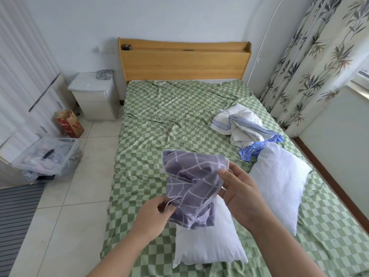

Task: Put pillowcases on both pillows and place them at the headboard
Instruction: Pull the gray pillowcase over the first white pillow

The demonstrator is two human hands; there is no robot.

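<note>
Now two hands hold one pillowcase; two pillows.

No text, number or brand can be read anywhere in this view. The red and brown paper bag on the floor beside the nightstand carries pale printed marks, but they are too blurred to make out as letters.
</note>
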